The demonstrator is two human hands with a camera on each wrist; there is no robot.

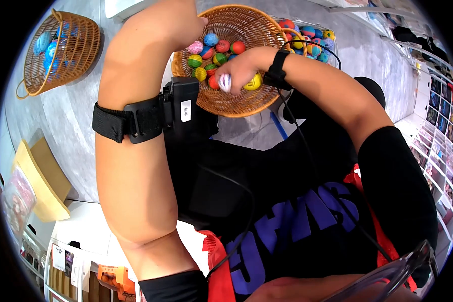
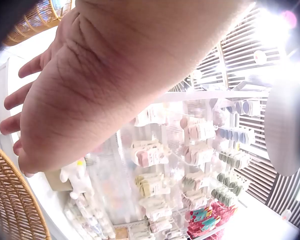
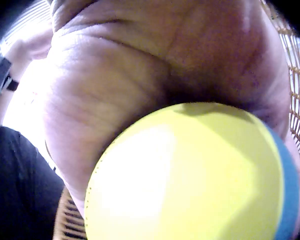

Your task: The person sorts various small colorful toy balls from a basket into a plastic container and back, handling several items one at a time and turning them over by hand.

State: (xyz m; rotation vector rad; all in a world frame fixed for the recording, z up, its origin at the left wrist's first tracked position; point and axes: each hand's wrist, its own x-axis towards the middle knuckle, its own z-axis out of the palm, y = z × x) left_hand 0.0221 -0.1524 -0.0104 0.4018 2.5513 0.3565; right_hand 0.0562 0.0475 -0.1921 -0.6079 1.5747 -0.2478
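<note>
My right hand (image 1: 241, 68) is inside the large wicker basket (image 1: 267, 106), its fingers around a white and purple ball (image 1: 225, 82). A yellow ball (image 1: 252, 82) shows beside its palm; in the right wrist view a yellow ball with a blue band (image 3: 185, 175) fills the space below the palm (image 3: 140, 70). Red, blue, green and yellow patterned balls (image 1: 220, 59) lie in the basket. Over its left rim is my left hand (image 1: 173, 22), mostly seen from the back. The left wrist view shows that hand (image 2: 65, 105) with fingers apart and no object visible in them.
A second wicker basket (image 1: 80, 48) with blue balls stands at the upper left. Beyond the large basket's right rim, a wire container holds more colourful balls (image 1: 314, 49). Black cables hang by my right arm. Shelves with goods (image 1: 438, 108) line the right side.
</note>
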